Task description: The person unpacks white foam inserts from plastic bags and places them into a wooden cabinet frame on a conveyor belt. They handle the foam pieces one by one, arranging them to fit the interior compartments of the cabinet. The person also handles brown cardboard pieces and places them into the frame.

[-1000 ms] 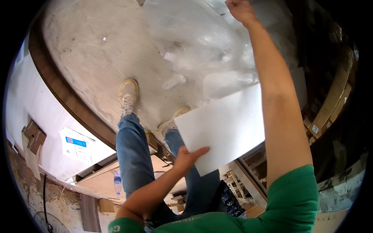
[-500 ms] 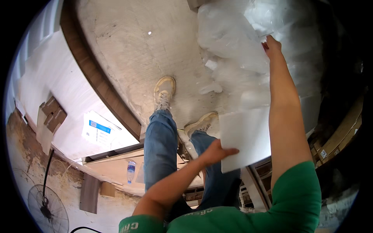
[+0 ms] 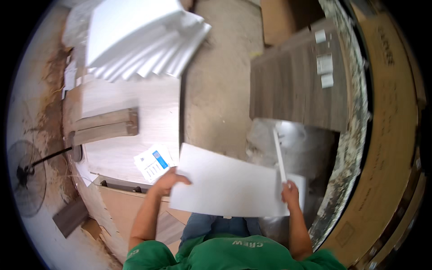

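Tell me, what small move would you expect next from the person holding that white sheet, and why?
Probably carrying the white sheet forward and left toward the fanned stack of white sheets. The left hand grips its left edge and the right hand its right corner along with a thin white strip, so the sheet hangs unsupported in the air, and the stack holds similar sheets.

A big white flat sheet (image 3: 227, 186) is held nearly level at six o'clock, a thin white strip (image 3: 279, 155) upright at its right edge.

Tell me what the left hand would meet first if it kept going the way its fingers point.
Probably the white sheet: the left hand points right, its fingers already at the sheet's left edge. Depth is unclear.
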